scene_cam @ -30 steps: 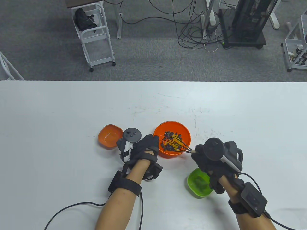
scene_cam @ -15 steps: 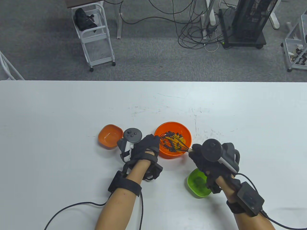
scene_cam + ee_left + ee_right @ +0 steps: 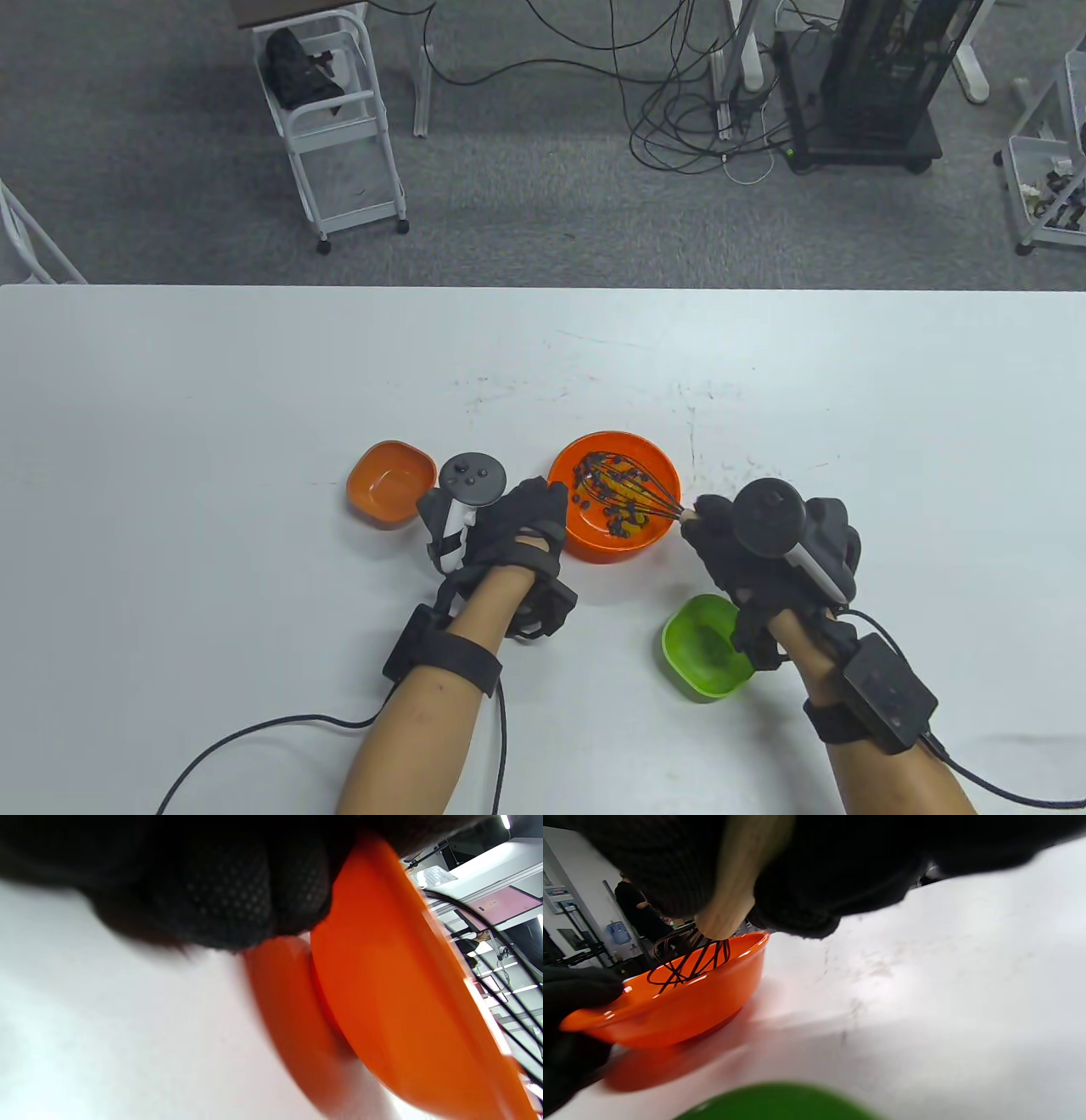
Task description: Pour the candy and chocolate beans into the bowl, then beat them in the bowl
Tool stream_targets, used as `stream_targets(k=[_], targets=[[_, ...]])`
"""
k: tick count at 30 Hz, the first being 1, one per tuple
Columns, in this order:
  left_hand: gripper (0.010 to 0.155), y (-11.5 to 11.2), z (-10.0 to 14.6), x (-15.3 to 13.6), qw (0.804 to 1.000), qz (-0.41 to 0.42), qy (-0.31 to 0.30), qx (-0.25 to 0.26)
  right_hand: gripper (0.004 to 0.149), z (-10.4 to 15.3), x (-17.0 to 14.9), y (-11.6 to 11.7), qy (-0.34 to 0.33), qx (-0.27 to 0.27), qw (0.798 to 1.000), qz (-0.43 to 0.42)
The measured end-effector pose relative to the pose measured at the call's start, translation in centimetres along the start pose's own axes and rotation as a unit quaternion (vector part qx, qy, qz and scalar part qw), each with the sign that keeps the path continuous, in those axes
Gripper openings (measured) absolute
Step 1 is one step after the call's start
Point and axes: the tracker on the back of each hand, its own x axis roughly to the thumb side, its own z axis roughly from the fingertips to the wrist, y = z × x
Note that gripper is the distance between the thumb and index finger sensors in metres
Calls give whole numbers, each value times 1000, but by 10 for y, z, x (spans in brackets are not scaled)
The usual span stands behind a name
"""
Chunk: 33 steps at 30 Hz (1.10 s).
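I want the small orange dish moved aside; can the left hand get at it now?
Probably yes: the small orange dish sits just beside the left hand with nothing between, but that hand would have to leave the bowl.

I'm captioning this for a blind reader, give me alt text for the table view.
A gloved right hand holds a black wire whisk in a round orange plastic bowl of dark beads, steadied by the left hand. Small empty orange and green dishes flank them.
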Motion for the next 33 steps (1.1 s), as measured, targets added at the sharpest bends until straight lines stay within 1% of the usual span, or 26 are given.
stream_targets(k=[2, 4, 6, 10, 15, 16, 18, 20, 22, 26, 29, 30, 33], targets=[[49, 0, 0, -1, 1000, 2, 1, 0, 53, 3, 4, -3, -7, 11, 1000, -3], [50, 0, 0, -1, 1000, 3, 2, 1, 53, 6, 5, -12, -11, 36, 999, 17], [50, 0, 1, -1, 1000, 5, 3, 6, 54, 9, 2, -23, -5, 47, 998, 39], [50, -4, 0, 4, 1000, -14, -7, -6, 54, 10, -3, -35, 18, 13, 998, 52], [49, -5, -2, 4, 1000, -9, -14, -21, 55, 7, -7, -29, 42, -20, 998, 53], [49, -5, -2, 4, 1000, -9, -14, -22, 55, 6, -7, -28, 44, -19, 998, 47], [49, -6, -2, 4, 1000, -14, -14, -22, 56, 3, -8, -19, 47, -17, 999, 22], [49, -5, -2, 4, 1000, -10, -11, -21, 57, 1, -7, -5, 40, -23, 999, 17], [49, -4, -2, 2, 1000, 1, -7, -22, 57, 1, -6, -3, 30, -23, 999, 3], [49, -4, -1, 2, 1000, -2, -7, -16, 55, 6, 3, -6, 1, 3, 1000, 4], [49, -4, -1, 2, 1000, 1, -5, -15, 54, 10, 7, -18, -11, 28, 999, 20], [49, -4, -1, 1, 1000, 2, -5, -15, 54, 13, 8, -26, -8, 25, 999, 30], [49, -5, -1, 3, 1000, -7, -9, -15, 53, 16, 7, -36, 14, -8, 998, 67]])
